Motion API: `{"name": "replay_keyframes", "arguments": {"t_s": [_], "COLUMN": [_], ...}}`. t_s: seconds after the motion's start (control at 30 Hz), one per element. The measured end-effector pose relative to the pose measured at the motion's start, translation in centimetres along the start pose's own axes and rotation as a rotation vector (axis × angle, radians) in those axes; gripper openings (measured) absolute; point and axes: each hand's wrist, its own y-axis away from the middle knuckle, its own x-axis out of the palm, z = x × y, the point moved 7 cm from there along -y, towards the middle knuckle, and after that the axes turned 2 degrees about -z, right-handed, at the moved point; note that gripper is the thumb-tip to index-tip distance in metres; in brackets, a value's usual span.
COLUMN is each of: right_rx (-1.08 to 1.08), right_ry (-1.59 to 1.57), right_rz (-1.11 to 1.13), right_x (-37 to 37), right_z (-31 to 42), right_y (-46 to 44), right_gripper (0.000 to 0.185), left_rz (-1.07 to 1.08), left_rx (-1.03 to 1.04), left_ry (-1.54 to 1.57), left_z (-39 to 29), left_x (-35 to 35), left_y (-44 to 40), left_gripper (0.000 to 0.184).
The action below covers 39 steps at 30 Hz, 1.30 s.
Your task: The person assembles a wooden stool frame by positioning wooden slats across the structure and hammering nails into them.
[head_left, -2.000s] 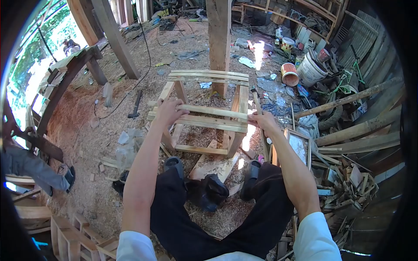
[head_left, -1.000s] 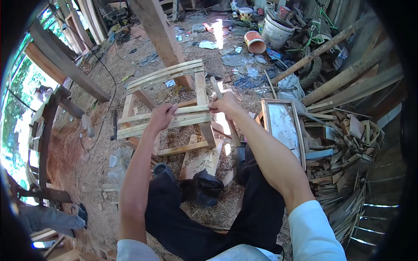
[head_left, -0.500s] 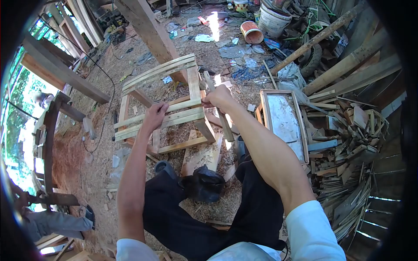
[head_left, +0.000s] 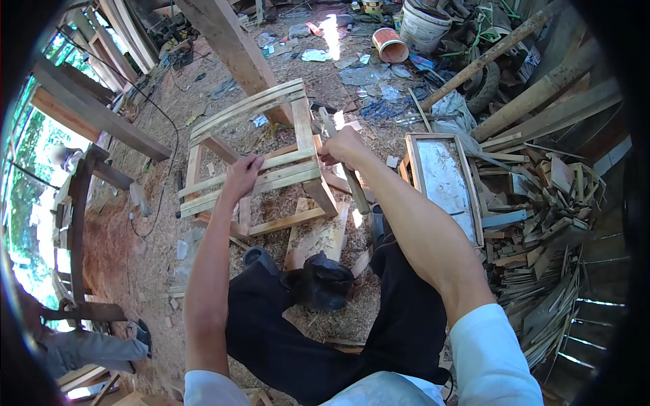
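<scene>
My left fingers (head_left: 252, 165) are curled over a thin wood strip (head_left: 284, 161), and they grip it near its middle. My right fingers (head_left: 326, 153) are bent in close at its 3 o'clock end. I can't see their tips, so I can't tell if they pinch it. A long stick (head_left: 355, 189) runs under that hand, and I can't tell if I hold that too.

The strip lies across a wooden frame (head_left: 302, 122), at about 10 o'clock in my view. Just beside it, on the 6 o'clock side, is a flat front bar (head_left: 284, 178).

Two seconds ago my left hand was nearer the strip's 9 o'clock end. Now it sits closer to my right hand. I think that means the 3 o'clock end is the part that needs care, and my left hand is there to keep the strip steady. The frame looks more slanted than it did, but so does the big post (head_left: 247, 61) at 11 o'clock, so I think my head turned.
</scene>
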Motion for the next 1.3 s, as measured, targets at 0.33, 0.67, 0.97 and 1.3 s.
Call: {"name": "replay_keyframes", "arguments": {"t_s": [0.33,0.67,0.97,1.3], "right_rx": [-0.048,-0.044,-0.047,-0.066], "right_ry": [-0.012,0.029,0.062,-0.114], "right_rz": [-0.012,0.045,0.007,0.037], "right_x": [0.7,1.0,0.6,0.3], "right_z": [-0.4,-0.5,-0.1,-1.2], "right_y": [-0.9,-1.3,-0.5,-1.4], "right_gripper": [0.019,0.016,0.017,0.014], "left_rz": [-0.029,-0.011,-0.083,-0.070], "left_rx": [0.025,0.198,0.350,0.272], "left_ry": [-0.029,-0.275,-0.295,-0.329], "left_z": [-0.4,-4.1,-6.0,-5.8], "left_x": [0.0,0.6,1.5,2.1], "left_y": [0.2,1.2,1.6,1.1], "left_gripper": [0.031,0.040,0.038,0.040]}}
